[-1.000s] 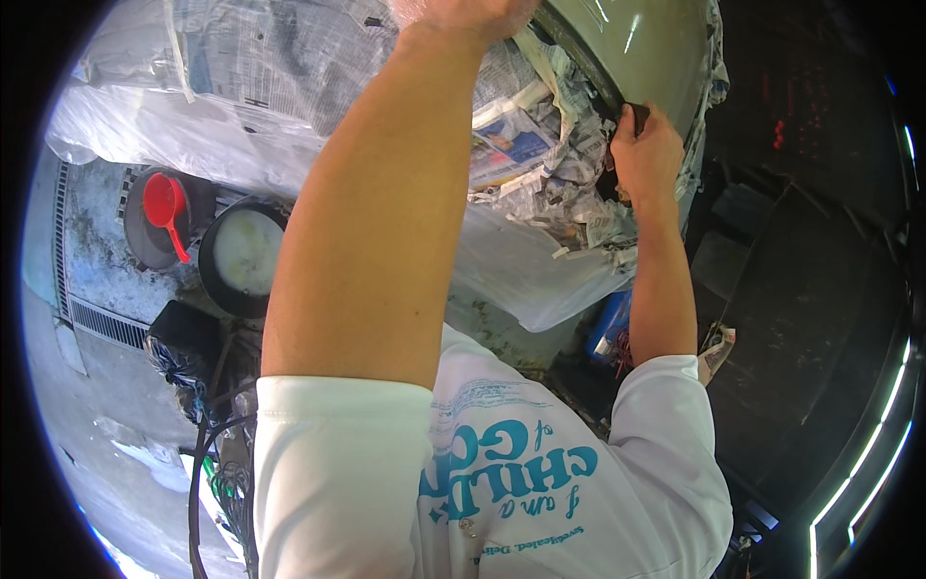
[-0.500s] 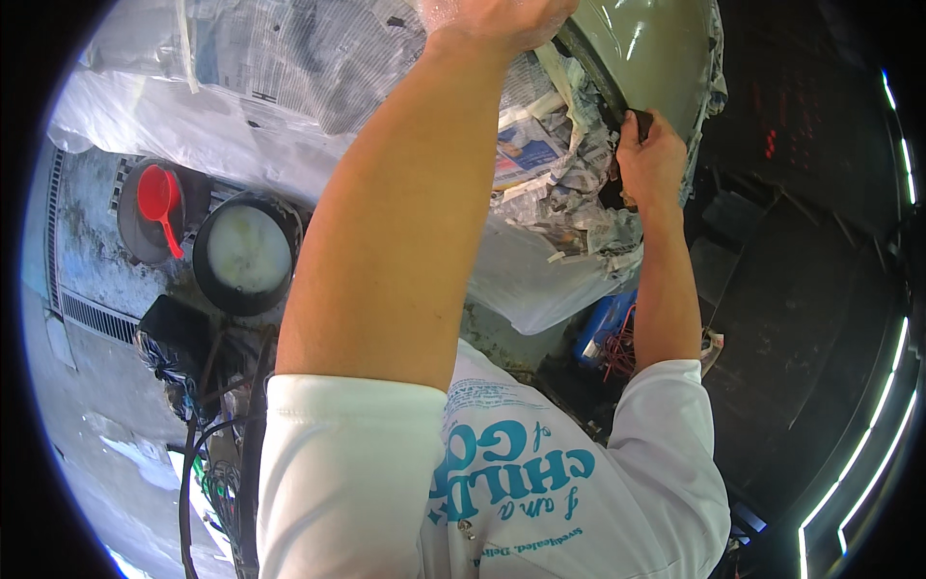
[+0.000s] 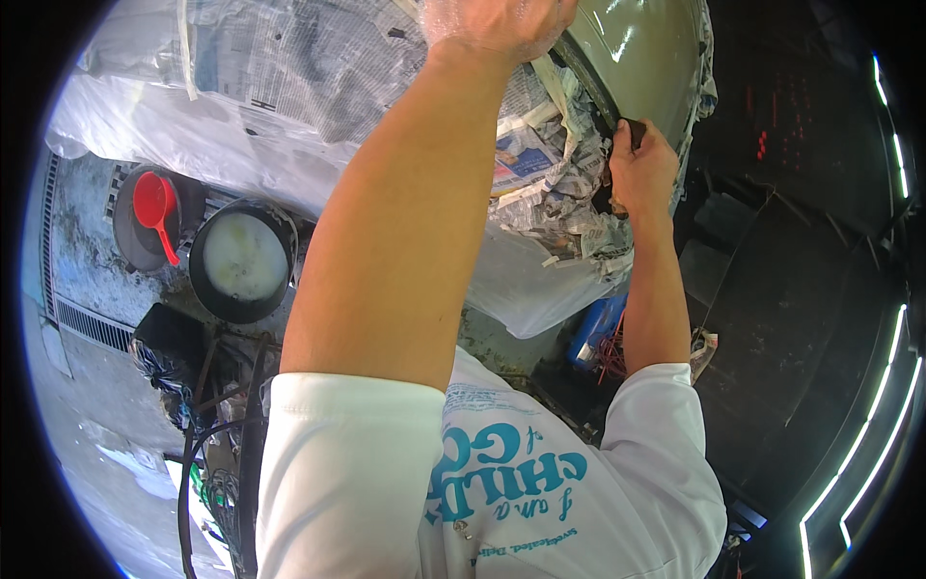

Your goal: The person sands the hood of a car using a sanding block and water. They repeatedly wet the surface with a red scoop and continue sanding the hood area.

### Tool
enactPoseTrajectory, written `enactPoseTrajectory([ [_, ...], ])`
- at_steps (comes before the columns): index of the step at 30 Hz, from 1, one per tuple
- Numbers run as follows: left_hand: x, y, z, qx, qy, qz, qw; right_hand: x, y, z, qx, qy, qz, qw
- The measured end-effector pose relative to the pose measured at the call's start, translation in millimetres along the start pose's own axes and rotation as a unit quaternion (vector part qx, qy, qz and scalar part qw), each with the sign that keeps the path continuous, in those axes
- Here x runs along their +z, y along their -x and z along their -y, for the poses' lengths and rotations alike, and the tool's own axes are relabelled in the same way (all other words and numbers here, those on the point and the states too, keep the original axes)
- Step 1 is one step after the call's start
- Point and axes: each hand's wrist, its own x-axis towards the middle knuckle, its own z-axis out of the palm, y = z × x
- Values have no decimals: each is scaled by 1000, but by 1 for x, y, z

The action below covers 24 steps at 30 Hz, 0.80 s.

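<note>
Concrete floor (image 3: 72, 434): grey and worn, with a drain grate (image 3: 92, 323) set into it at the left.
Dark strip (image 3: 590, 85): at the upper right of centre, along the curved edge of a glossy beige panel (image 3: 656, 68), slanting down from one hand to the other.
Right hand (image 3: 644, 164): thumb and fingers closed on the lower end of the strip.
Left hand (image 3: 502, 24): foamy, near the strip's upper end, cut by the upper edge; I cannot tell whether its fingers are apart or together.
Newspaper (image 3: 299, 68): sheets taped left of the panel, torn and bunched just beside the strip.
Plastic sheet (image 3: 540, 280): translucent, hanging below the newspaper.
Basin (image 3: 241, 311): dark, round, holding cloudy whitish liquid, well apart from both hands.
Dipper (image 3: 154, 201): red, beside the basin, over a dark round piece (image 3: 128, 234).
Shirt (image 3: 357, 463): white, with blue lettering.
</note>
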Motion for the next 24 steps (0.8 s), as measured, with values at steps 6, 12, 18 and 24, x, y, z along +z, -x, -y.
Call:
enactPoseTrajectory([
  [6,0,0,0,1,1,0,1000,6,2,-2,3,42,-19,999],
  [12,-7,1,0,-16,17,34,999,1,9,7,59,68,4,996],
  [18,1,-1,0,2,10,-3,1000,-2,0,10,47,-16,13,999],
  [24,-3,1,1,-7,17,14,1000,2,0,-8,44,42,18,998],
])
